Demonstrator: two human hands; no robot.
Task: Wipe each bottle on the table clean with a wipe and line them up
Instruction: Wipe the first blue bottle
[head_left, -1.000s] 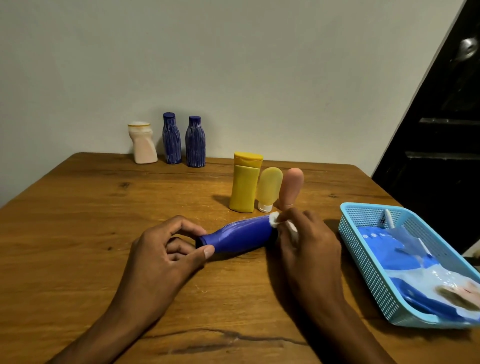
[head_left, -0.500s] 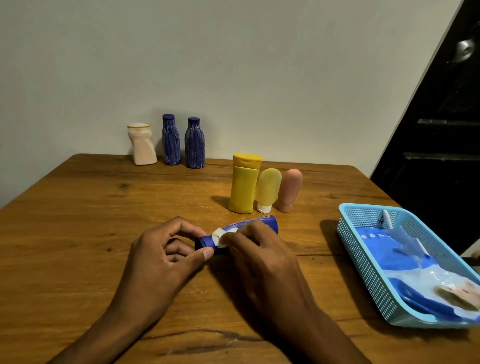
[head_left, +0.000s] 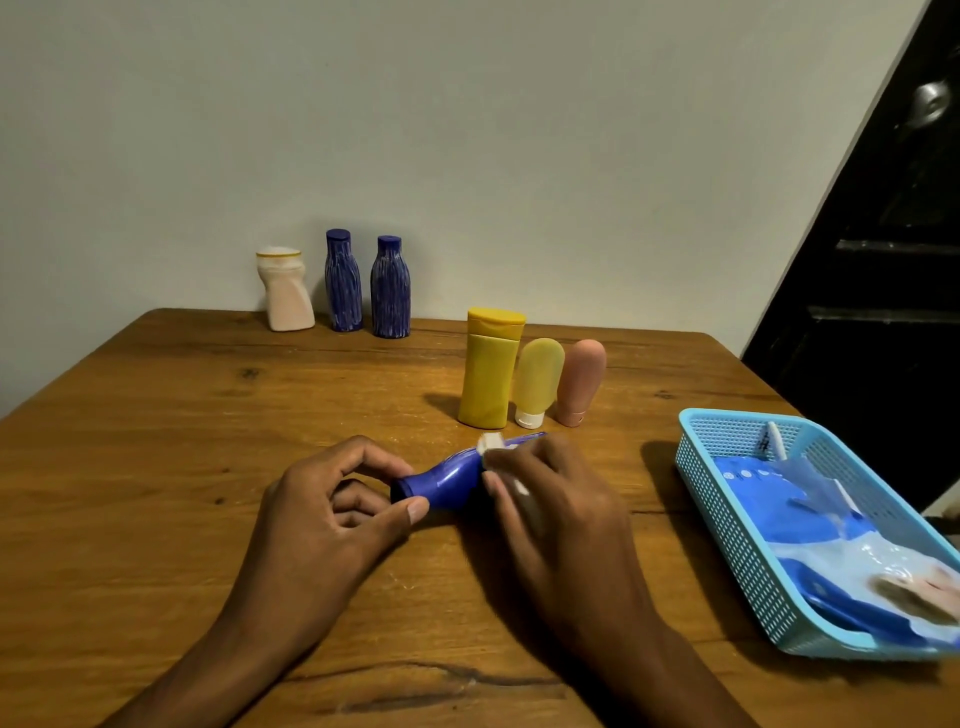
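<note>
A room in a home, by the look of it.
You sit at a wooden table (head_left: 156, 441) pushed against a plain wall (head_left: 467, 130); toiletry bottles (head_left: 488, 369) stand toward its far edge, a dark door (head_left: 883, 260) beyond its right corner.

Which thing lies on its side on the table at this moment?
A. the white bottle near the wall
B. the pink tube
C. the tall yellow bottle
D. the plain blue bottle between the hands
D: the plain blue bottle lies flat, its cap end gripped by the left hand, while the right hand presses a white wipe on it.
</note>
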